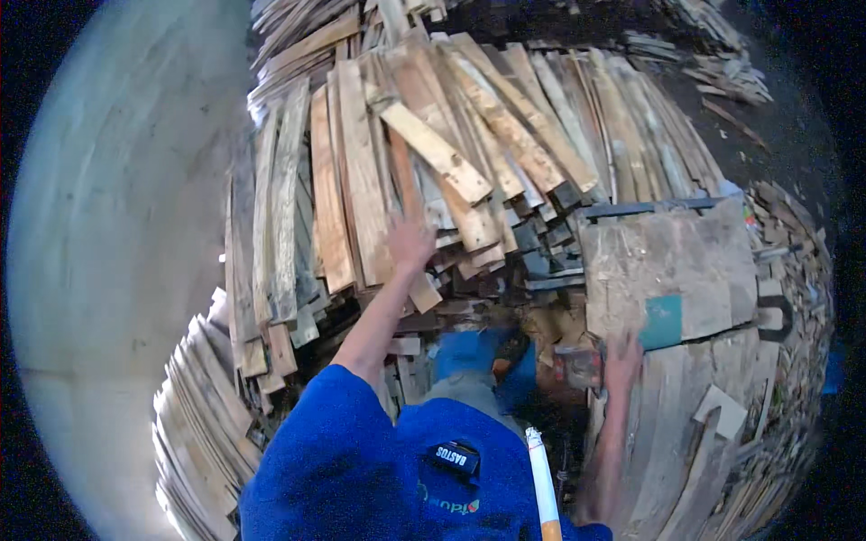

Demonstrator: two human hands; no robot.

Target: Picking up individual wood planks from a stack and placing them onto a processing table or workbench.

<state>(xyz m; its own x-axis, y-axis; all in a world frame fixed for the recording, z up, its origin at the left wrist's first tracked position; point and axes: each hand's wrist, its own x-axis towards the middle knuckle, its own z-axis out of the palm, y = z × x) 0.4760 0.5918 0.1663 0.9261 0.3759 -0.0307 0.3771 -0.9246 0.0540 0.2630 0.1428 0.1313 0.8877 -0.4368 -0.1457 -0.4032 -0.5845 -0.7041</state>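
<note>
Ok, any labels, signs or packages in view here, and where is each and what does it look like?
Chest label: small black rectangular patch with white lettering, on the blue garment at bottom centre.
Teal patch: a squarish teal mark on the worn board beside the right hand; whether it is a label is unclear.

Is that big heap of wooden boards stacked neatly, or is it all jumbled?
Jumbled. The boards lie crisscrossed at differing angles, ends sticking out unevenly, where the left hand rests on them.
</note>
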